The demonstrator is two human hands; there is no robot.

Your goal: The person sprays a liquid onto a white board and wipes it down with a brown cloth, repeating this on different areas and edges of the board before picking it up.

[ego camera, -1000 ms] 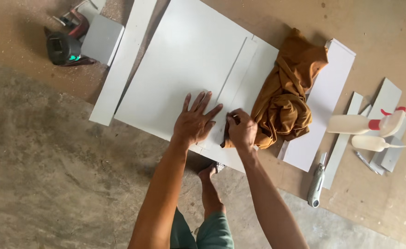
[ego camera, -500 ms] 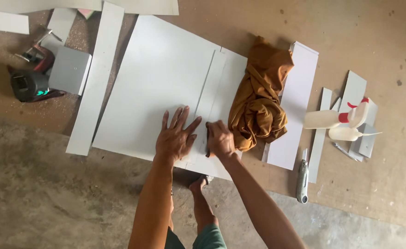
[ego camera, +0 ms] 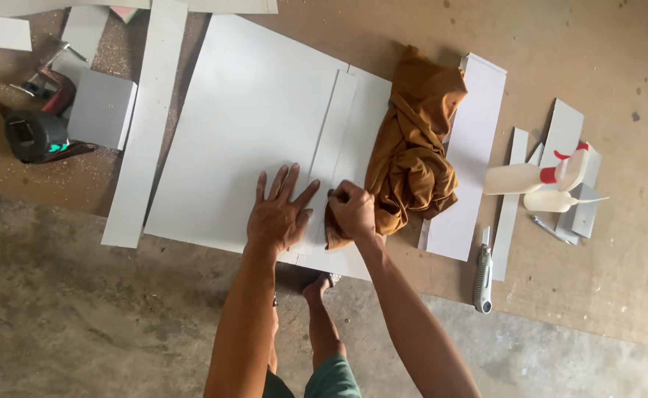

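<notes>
Work surface: a brown board sheet [ego camera: 596,66] laid on a bare concrete floor [ego camera: 81,324], dusty, sawdust near the top left. Landmark is the large white panel [ego camera: 243,133] lying flat on it.

On the panel, toward its right side, a narrow white strip [ego camera: 333,140] lies along its length. Left hand [ego camera: 278,215] is flat, fingers spread, palm pressing on the panel's near edge just left of the strip. Right hand [ego camera: 352,211] is just right of the strip, fingers curled tight into a fist on a corner of the brown cloth [ego camera: 412,147], which is bunched on the panel's right edge.

Left of the panel: a long white strip [ego camera: 141,133] alongside it, then a grey block [ego camera: 103,109], then a dark power tool [ego camera: 35,134].

Right of the panel, past the cloth: a white board [ego camera: 467,169], thin white offcuts [ego camera: 559,133], two white plastic squeeze bottles [ego camera: 537,184], one with a red cap, labels not readable. A utility knife [ego camera: 483,276] lies near the board's lower end.
</notes>
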